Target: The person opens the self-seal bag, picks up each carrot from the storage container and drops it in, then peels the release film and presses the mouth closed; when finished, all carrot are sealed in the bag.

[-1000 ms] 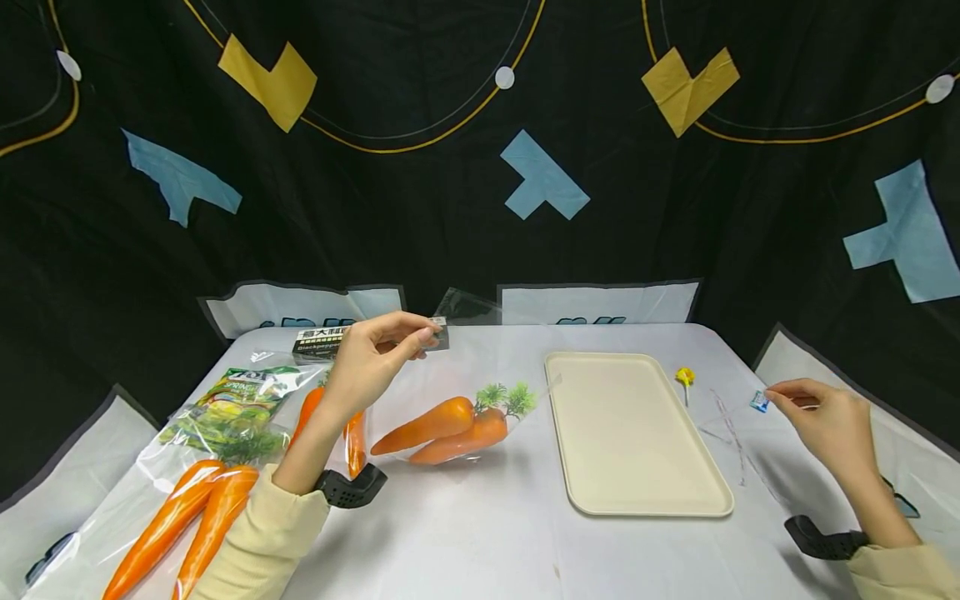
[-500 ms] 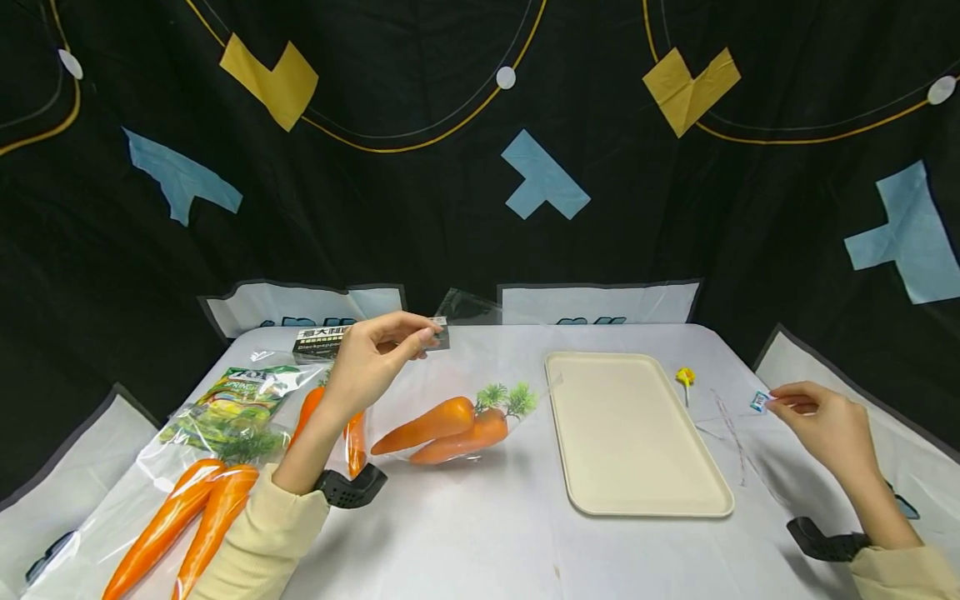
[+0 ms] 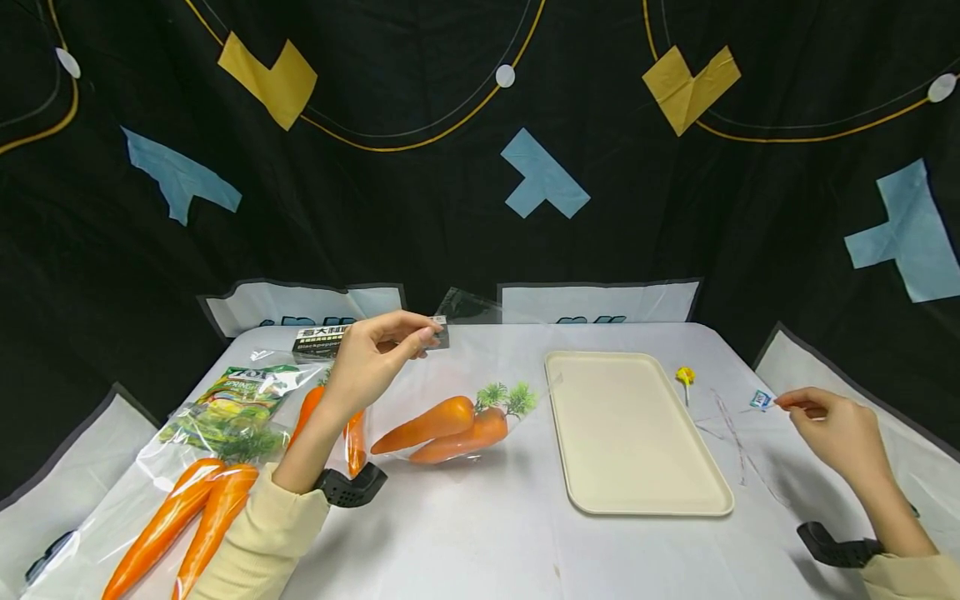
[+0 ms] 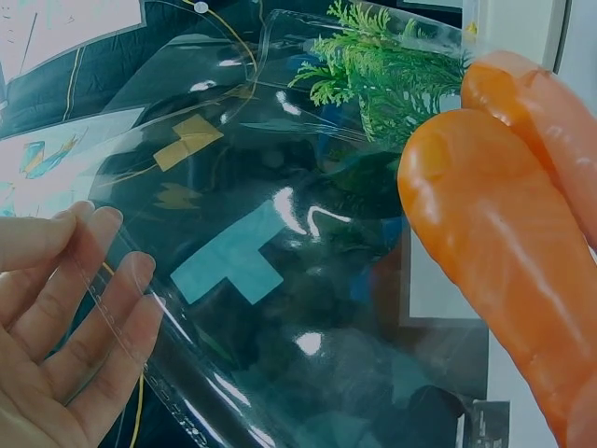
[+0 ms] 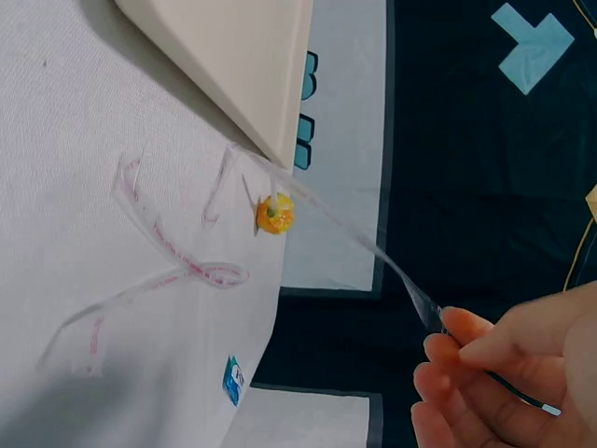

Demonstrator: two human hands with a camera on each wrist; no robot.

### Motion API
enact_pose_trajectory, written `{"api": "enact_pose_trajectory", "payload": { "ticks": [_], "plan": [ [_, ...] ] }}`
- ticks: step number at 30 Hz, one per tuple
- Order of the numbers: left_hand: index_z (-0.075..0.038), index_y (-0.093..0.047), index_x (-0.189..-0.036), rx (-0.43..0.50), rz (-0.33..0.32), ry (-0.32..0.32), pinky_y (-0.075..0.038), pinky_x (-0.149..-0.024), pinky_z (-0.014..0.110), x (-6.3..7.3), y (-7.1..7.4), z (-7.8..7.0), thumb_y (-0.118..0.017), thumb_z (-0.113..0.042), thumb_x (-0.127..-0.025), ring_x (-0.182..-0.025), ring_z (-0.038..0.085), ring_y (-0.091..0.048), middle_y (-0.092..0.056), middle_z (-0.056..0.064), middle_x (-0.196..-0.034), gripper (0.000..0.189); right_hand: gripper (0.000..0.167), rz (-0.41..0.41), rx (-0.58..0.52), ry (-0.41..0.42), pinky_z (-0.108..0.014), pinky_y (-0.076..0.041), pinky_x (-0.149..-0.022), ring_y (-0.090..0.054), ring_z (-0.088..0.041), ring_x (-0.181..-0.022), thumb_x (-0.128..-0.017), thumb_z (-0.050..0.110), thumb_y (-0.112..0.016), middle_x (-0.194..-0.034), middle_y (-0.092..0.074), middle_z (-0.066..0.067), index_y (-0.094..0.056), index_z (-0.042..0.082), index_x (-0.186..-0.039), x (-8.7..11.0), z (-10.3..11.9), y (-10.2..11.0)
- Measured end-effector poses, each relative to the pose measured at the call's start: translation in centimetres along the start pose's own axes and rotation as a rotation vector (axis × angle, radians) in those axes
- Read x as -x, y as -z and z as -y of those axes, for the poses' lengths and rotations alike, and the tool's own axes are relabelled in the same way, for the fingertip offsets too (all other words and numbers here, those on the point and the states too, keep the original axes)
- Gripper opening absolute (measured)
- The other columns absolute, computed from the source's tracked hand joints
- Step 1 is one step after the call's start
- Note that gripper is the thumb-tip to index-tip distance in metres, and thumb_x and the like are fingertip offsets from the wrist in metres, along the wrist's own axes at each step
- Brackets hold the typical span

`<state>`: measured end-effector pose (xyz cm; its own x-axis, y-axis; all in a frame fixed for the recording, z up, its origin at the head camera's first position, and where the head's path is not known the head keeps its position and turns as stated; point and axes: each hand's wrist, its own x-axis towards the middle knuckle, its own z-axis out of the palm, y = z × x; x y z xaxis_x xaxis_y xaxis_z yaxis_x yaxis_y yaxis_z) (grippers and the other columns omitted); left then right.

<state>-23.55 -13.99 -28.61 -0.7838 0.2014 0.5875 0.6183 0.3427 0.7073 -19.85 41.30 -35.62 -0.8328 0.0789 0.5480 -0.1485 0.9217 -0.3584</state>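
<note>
My left hand (image 3: 375, 358) pinches the edge of a clear plastic bag (image 4: 308, 373) between thumb and forefinger. Inside it lie two orange carrots (image 3: 435, 422) with green leafy tops (image 4: 373, 70). Over the table's right side my right hand (image 3: 836, 437) holds a thin clear strip (image 5: 350, 229) at its fingertips; the strip trails down toward the table. A small blue packet (image 5: 233, 380) lies on the table close by, apart from the fingers. A yellow-headed thing on a thin stick (image 3: 685, 377) lies left of that packet.
A beige tray (image 3: 641, 433) lies right of the bag. Clear-bagged carrots (image 3: 217, 508) and a green salad packet (image 3: 243, 396) cover the left side. A black box (image 3: 318, 342) stands partly behind my left hand. Clear strips with pink print (image 5: 154, 224) lie on the right.
My right hand has shifted slightly right and down, away from the blue packet, which stays in place. The left hand and bag look the same.
</note>
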Motion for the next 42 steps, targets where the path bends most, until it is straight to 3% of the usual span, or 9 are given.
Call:
{"api": "enact_pose_trajectory", "payload": {
  "ticks": [5, 9, 15, 24, 32, 35, 37, 39, 42],
  "plan": [
    [-0.011, -0.073, -0.104, -0.001, 0.004, 0.002, -0.056, -0.072, 0.028, 0.0, 0.0, 0.1, -0.066, -0.017, -0.093, -0.08, 0.012, -0.068, -0.072, 0.001, -0.095, 0.014, 0.018, 0.043, 0.012, -0.042, -0.031, -0.041, -0.051, -0.062, -0.044, -0.077, -0.088, 0.011, -0.062, -0.083, -0.069, -0.024, -0.071, -0.004, -0.091, 0.3, -0.1, 0.3],
    [-0.011, -0.072, -0.105, 0.004, 0.01, 0.006, -0.056, -0.072, 0.027, 0.0, 0.0, 0.1, -0.066, -0.016, -0.093, -0.081, 0.014, -0.068, -0.072, 0.002, -0.096, 0.015, 0.025, 0.048, 0.038, -0.079, -0.035, -0.04, -0.054, -0.061, -0.044, -0.076, -0.089, 0.019, -0.066, -0.08, -0.068, -0.024, -0.07, -0.005, -0.088, 0.4, -0.2, 0.5],
    [-0.01, -0.072, -0.106, 0.01, 0.011, 0.003, -0.055, -0.073, 0.026, -0.1, 0.0, 0.0, -0.066, -0.015, -0.093, -0.083, 0.019, -0.069, -0.072, 0.003, -0.096, 0.016, 0.013, 0.03, 0.054, -0.073, -0.032, -0.039, -0.051, -0.062, -0.041, -0.071, -0.082, 0.009, -0.073, -0.075, -0.067, -0.021, -0.067, -0.002, -0.082, 0.5, -0.4, 0.8],
    [-0.01, -0.073, -0.104, 0.01, 0.004, -0.003, -0.056, -0.072, 0.027, -0.1, 0.0, 0.2, -0.065, -0.015, -0.093, -0.08, 0.017, -0.069, -0.072, 0.003, -0.095, 0.014, 0.013, -0.005, 0.025, -0.047, -0.027, -0.041, -0.049, -0.063, -0.042, -0.075, -0.083, 0.007, -0.072, -0.081, -0.068, -0.023, -0.069, -0.003, -0.088, 0.2, 0.9, 0.7],
    [-0.009, -0.073, -0.105, -0.02, -0.022, -0.012, -0.055, -0.067, 0.026, -0.2, -0.1, -0.2, -0.066, -0.013, -0.093, -0.075, 0.019, -0.067, -0.072, 0.003, -0.091, 0.014, 0.009, -0.044, -0.067, 0.045, -0.007, -0.04, -0.054, -0.063, -0.019, -0.071, -0.082, 0.006, -0.075, -0.081, -0.07, -0.016, -0.071, 0.002, -0.089, -1.0, 4.4, -0.4],
    [-0.003, -0.072, -0.103, -0.043, -0.026, -0.003, -0.055, -0.065, 0.028, -0.1, 0.0, -2.0, -0.065, -0.007, -0.092, -0.07, 0.016, -0.065, -0.072, 0.009, -0.09, 0.013, 0.009, -0.037, -0.107, 0.082, -0.002, -0.038, -0.06, -0.063, -0.02, -0.072, -0.083, 0.007, -0.074, -0.083, -0.071, -0.015, -0.071, 0.002, -0.09, -1.5, 6.2, -1.2],
    [-0.002, -0.071, -0.102, -0.05, -0.033, -0.006, -0.055, -0.064, 0.03, -0.2, -0.1, -2.1, -0.065, -0.006, -0.092, -0.069, 0.014, -0.064, -0.072, 0.01, -0.089, 0.013, 0.008, -0.036, -0.134, 0.12, -0.002, -0.039, -0.061, -0.062, -0.015, -0.072, -0.083, 0.007, -0.074, -0.083, -0.071, -0.013, -0.071, 0.003, -0.09, -1.8, 7.4, -1.9],
    [-0.003, -0.072, -0.102, -0.056, -0.041, -0.02, -0.056, -0.064, 0.031, -0.3, -0.1, -2.1, -0.065, -0.007, -0.093, -0.068, 0.012, -0.064, -0.072, 0.008, -0.089, 0.012, 0.008, -0.028, -0.169, 0.157, -0.003, -0.041, -0.061, -0.061, -0.01, -0.07, -0.083, 0.007, -0.074, -0.083, -0.071, -0.01, -0.072, 0.004, -0.09, -2.2, 8.6, -2.5],
    [-0.01, -0.073, -0.102, -0.05, -0.054, -0.035, -0.056, -0.063, 0.031, -0.6, -0.2, -0.6, -0.066, -0.014, -0.093, -0.067, 0.014, -0.065, -0.072, 0.002, -0.088, 0.012, 0.008, -0.028, -0.224, 0.221, -0.006, -0.044, -0.062, -0.06, -0.005, -0.069, -0.082, 0.006, -0.075, -0.083, -0.072, -0.007, -0.072, 0.005, -0.089, -2.5, 10.4, -3.4]
  ]
}}
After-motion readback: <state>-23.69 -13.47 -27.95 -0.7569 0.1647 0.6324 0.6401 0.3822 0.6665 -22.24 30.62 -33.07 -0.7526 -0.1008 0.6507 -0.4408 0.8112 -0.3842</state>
